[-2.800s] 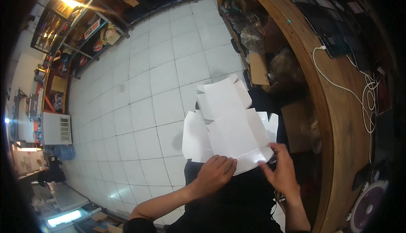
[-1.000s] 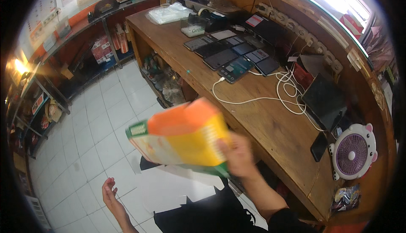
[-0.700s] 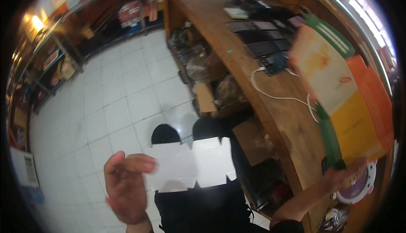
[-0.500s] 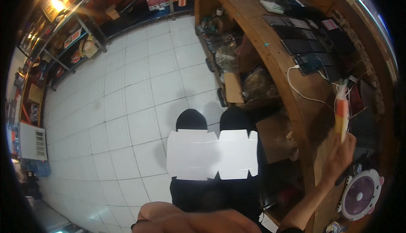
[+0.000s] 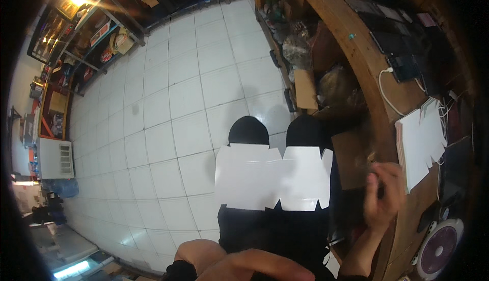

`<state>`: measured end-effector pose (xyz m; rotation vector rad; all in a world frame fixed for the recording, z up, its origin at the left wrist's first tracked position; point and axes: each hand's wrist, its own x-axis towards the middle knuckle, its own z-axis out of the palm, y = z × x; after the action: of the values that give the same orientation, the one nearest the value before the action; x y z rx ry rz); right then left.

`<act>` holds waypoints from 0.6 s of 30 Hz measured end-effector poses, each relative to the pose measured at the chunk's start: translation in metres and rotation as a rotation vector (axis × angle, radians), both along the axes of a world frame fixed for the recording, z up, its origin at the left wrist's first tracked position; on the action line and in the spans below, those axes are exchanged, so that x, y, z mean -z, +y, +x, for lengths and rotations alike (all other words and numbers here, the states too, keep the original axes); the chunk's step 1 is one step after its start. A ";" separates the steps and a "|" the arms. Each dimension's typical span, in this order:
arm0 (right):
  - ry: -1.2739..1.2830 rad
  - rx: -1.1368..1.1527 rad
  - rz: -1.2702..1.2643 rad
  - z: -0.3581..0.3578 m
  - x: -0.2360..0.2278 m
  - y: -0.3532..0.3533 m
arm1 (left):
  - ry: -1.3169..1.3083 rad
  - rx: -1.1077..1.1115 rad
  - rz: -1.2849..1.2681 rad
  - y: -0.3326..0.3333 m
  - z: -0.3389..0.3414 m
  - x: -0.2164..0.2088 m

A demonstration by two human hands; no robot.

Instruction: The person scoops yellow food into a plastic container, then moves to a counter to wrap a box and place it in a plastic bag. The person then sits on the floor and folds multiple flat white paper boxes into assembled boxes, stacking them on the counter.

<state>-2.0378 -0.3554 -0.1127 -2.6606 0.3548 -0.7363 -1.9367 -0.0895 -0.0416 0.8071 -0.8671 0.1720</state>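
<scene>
A flat white cardboard box blank (image 5: 249, 176) with notched flaps lies across my lap, over dark clothing. At the lower edge, close to the camera, is my left hand (image 5: 244, 264); one finger stretches to the right and the rest is partly cut off. My right hand (image 5: 384, 194) is raised beside the bench edge, its thumb apart from the loosely bent fingers. Its fingertips are smeared by motion, and no object shows in it. Closest to it is a stack of white notched card blanks (image 5: 422, 141) on the wooden bench (image 5: 346, 18).
Several phones (image 5: 382, 26) and a white cable (image 5: 384, 90) lie along the bench. A small round fan (image 5: 439, 250) stands at its near end. Under the bench are plastic bags (image 5: 298, 49) and cardboard (image 5: 305, 90). Shelves (image 5: 97, 51) line the far left, beyond the tiled floor (image 5: 168, 108).
My right hand has let go of an orange, yellow and white item and drawn back toward me. White card blanks now lie flat there. The whole view has shifted.
</scene>
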 end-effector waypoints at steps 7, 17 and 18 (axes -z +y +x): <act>0.300 -0.227 0.264 0.059 0.081 0.018 | 0.046 -0.378 0.984 0.037 0.081 0.068; 0.646 -0.280 0.188 0.091 0.110 0.007 | 0.549 -0.375 1.259 0.078 0.065 0.233; 0.678 -0.279 0.188 0.090 0.107 0.005 | 0.549 -0.374 1.205 0.076 0.065 0.228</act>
<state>-1.9473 -0.3500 -0.2198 -2.6225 0.1949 0.2863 -1.8720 -0.0133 -0.2700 2.0258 -0.2050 -0.2835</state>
